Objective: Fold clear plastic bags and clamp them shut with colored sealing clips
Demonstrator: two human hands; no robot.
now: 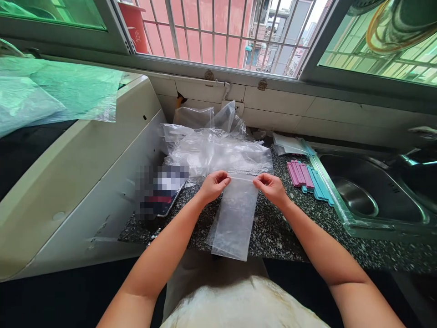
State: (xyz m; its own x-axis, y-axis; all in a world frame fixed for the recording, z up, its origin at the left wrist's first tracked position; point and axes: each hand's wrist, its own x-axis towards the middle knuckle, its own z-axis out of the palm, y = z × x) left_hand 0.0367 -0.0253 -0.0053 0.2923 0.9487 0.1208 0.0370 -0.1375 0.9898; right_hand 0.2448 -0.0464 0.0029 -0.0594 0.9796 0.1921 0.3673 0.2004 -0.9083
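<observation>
In the head view, a person's left hand (214,187) and right hand (272,189) hold a clear plastic bag (237,218) by its upper edge over a dark, speckled surface (282,237). The left fingers pinch one upper corner, thumb pressed to forefinger; the right fingers nip the opposite corner the same way. The bag hangs from between the fingers toward the person's pale top (249,303), its lower end reaching the front edge of the surface.

Just beyond the fingers spreads a rumpled heap of clear plastic (218,152), close behind the bag's top. To the left of the left fingers, a phone (169,187) lies on the surface, its screen pixelated — beside it rises a cream-colored appliance (102,150), partly draped in green-tinted sheeting (82,91).

Near the right fingers, on their right, pink strips (300,174) and blue strips (319,187) lie bunched side by side, the pink ones closer. A flat plastic packet (290,145) rests beyond them, and a metal sink (385,177) is set farther right of the fingers.

Well beyond the fingers — past a tiled wall (273,107) — a barred window (218,70) faces a pink building (206,20), with a red bucket (133,23) at its left.
</observation>
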